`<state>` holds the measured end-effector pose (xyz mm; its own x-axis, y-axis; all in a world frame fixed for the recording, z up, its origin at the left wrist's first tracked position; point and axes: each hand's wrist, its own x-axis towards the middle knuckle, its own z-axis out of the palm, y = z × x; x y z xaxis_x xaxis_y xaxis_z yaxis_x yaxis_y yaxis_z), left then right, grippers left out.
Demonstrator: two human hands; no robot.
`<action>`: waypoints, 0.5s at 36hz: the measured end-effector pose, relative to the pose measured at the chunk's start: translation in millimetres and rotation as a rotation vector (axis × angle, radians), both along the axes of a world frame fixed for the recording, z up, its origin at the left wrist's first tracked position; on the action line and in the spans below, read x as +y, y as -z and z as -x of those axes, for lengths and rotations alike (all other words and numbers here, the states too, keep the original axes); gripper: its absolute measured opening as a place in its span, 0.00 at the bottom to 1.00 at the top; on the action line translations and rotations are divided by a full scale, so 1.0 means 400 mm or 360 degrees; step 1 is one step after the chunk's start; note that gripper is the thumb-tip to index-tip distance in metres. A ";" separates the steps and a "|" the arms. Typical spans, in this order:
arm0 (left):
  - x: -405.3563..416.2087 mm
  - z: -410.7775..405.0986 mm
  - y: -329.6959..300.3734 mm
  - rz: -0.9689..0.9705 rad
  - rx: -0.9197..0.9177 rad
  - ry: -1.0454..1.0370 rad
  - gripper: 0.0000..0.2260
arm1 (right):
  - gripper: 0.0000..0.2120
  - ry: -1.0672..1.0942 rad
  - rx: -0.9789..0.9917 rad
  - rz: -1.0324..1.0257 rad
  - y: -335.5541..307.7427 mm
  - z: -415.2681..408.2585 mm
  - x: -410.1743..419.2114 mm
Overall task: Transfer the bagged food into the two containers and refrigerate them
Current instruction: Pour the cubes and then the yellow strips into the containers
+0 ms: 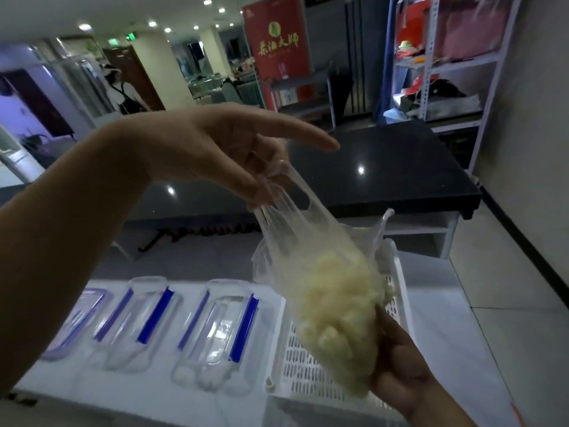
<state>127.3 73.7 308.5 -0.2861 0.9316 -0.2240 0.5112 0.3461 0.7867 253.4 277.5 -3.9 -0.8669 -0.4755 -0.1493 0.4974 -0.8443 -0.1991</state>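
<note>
Above the white worktop, my left hand is pinching the clear bag's handles while my right hand is cupping its pale food, over a white basket beside two open containers.

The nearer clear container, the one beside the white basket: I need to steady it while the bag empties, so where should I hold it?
Hold the nearer container by its long left wall, coming from the left. It lies open, and the bag, held by both hands, hangs at its right above the basket.
</note>
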 end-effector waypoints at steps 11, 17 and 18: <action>-0.239 -0.007 0.159 -0.0510 0.0319 -0.0723 0.14 | 0.39 0.0014 -0.0128 -0.0360 -0.005 0.038 -0.008; -0.356 0.050 0.264 -0.0745 0.0102 -0.0930 0.07 | 0.34 0.0107 -0.0021 -0.0699 -0.003 0.073 -0.092; -0.377 0.063 0.281 -0.0773 0.0062 -0.0990 0.07 | 0.30 0.0147 0.0004 -0.0729 0.000 0.076 -0.113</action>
<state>102.1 -77.2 196.0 -0.7860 0.5889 0.1881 0.3670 0.1996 0.9086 222.8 232.3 -4.0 -0.9032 -0.2819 -0.3237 0.4233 -0.7099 -0.5629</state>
